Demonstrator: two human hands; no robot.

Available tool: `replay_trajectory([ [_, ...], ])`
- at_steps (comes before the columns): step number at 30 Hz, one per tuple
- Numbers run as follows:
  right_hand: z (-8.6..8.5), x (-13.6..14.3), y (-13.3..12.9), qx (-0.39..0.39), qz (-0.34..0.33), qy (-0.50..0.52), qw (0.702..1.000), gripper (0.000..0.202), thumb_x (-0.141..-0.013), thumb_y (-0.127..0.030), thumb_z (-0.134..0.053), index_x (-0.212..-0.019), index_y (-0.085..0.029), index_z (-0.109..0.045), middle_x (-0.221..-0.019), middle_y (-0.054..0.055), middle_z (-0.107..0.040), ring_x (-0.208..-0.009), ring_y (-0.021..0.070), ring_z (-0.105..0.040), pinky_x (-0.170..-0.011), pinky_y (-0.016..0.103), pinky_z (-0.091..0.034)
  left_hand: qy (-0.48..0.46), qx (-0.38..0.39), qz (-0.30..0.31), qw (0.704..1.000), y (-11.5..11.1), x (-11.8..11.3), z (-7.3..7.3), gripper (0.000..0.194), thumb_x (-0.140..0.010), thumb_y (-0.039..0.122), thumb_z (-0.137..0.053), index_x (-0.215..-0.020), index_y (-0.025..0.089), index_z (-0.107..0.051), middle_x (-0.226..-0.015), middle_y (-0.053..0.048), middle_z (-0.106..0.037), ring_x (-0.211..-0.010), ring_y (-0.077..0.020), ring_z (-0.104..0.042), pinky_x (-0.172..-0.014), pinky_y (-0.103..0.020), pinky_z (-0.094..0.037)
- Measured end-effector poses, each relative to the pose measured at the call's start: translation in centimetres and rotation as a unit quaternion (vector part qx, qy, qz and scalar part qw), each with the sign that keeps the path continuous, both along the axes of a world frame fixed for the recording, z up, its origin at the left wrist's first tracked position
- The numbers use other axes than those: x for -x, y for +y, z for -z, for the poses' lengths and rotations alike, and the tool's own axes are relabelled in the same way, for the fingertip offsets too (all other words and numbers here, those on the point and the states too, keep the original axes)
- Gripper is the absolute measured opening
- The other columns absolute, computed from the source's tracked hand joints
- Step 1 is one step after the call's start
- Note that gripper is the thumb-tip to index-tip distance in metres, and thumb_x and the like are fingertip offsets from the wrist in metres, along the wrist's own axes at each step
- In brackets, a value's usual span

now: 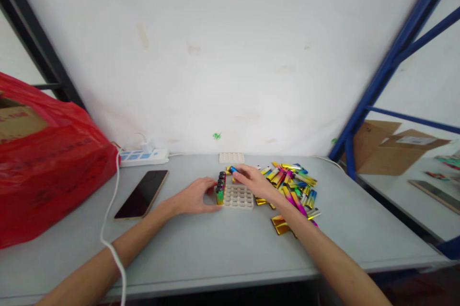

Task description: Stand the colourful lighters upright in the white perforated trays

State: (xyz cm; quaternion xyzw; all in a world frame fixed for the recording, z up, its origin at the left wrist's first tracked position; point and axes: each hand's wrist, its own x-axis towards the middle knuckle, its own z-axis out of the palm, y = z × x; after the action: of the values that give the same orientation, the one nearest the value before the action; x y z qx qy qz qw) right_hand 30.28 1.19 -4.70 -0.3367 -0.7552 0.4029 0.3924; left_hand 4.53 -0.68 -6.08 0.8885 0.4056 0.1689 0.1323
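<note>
A white tray [238, 197] with a grid of holes lies on the table. Along its left edge stands a row of shiny multicoloured lighters [220, 194] with black ends up. My left hand [197, 195] curves around that edge, thumb at the near corner and fingers at the row's left side, steadying the tray. Over the tray's far side, my right hand [251, 182] pinches a lighter [233, 170] with a blue end, tilted; its fingers partly cover it. To the right, partly behind my right forearm, a loose pile of metallic lighters [287, 183] lies spread out.
Against the wall sits a second white tray [232, 157]. On the left are a phone [143, 194], a power strip [143, 157], a white cable [111, 200] crossing my left forearm, and a red bag [61, 167]. A blue frame [384, 66] and cardboard box [388, 150] stand right.
</note>
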Motion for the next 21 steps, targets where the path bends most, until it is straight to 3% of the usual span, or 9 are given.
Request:
replay_trajectory([
  [3,-0.2,0.1,-0.4,-0.044,0.033,-0.027,0.998,0.032,-0.097,-0.052,-0.065,-0.106,-0.022,-0.07,-0.098,0.005,-0.078,-0.092,0.0222,-0.073,-0.086,0.034,-0.054,0.006,-0.003,-0.001,1.0,-0.1,-0.1,-0.1,0.045,-0.079,0.06,-0.075,-0.091,0.019,-0.065,-0.094,-0.007,-0.069,-0.088,-0.0263,-0.064,-0.088,-0.038,-0.051],
  [7,0.3,0.2,-0.2,-0.041,0.049,-0.03,0.997,0.027,-0.099,-0.049,-0.064,-0.11,-0.024,-0.067,-0.098,0.004,-0.08,-0.09,0.0229,-0.076,-0.082,0.034,-0.055,0.005,-0.005,0.002,1.0,-0.1,-0.1,0.0,0.043,-0.079,0.059,-0.075,-0.089,0.019,-0.062,-0.091,-0.006,-0.067,-0.086,-0.0259,-0.063,-0.085,-0.037,-0.051],
  [12,1.4,0.3,0.4,-0.124,0.05,-0.137,0.982,0.014,-0.103,-0.034,-0.059,-0.111,-0.023,-0.064,-0.089,0.004,-0.079,-0.081,0.0223,-0.073,-0.077,0.033,-0.052,0.005,-0.013,0.002,1.0,0.0,0.0,0.2,0.042,-0.08,0.059,-0.075,-0.09,0.02,-0.062,-0.091,-0.006,-0.067,-0.086,-0.0262,-0.063,-0.085,-0.037,-0.051],
  [15,1.7,0.8,0.6,-0.156,0.037,-0.2,0.967,0.013,-0.103,-0.027,-0.061,-0.115,-0.022,-0.063,-0.1,0.007,-0.08,-0.089,0.023,-0.074,-0.08,0.032,-0.052,0.0,-0.013,0.003,1.0,0.0,0.0,0.3,0.043,-0.079,0.06,-0.076,-0.09,0.021,-0.062,-0.091,-0.006,-0.068,-0.086,-0.0263,-0.064,-0.083,-0.037,-0.051],
  [18,1.4,1.1,0.6,-0.181,0.058,-0.247,0.95,0.016,-0.102,-0.025,-0.064,-0.118,-0.021,-0.065,-0.108,0.009,-0.079,-0.097,0.0245,-0.074,-0.084,0.032,-0.052,0.001,-0.016,0.001,1.0,0.0,-0.1,0.2,0.042,-0.079,0.059,-0.076,-0.087,0.021,-0.061,-0.09,-0.006,-0.068,-0.086,-0.0264,-0.064,-0.083,-0.037,-0.051],
  [21,0.6,0.0,0.8,-0.207,0.041,-0.256,0.943,0.024,-0.102,-0.034,-0.066,-0.123,-0.022,-0.067,-0.114,0.009,-0.079,-0.106,0.0252,-0.073,-0.092,0.034,-0.052,0.008,-0.017,0.002,1.0,0.0,-0.2,0.1,0.041,-0.081,0.059,-0.074,-0.085,0.021,-0.06,-0.089,-0.005,-0.067,-0.084,-0.0259,-0.064,-0.081,-0.036,-0.051],
])
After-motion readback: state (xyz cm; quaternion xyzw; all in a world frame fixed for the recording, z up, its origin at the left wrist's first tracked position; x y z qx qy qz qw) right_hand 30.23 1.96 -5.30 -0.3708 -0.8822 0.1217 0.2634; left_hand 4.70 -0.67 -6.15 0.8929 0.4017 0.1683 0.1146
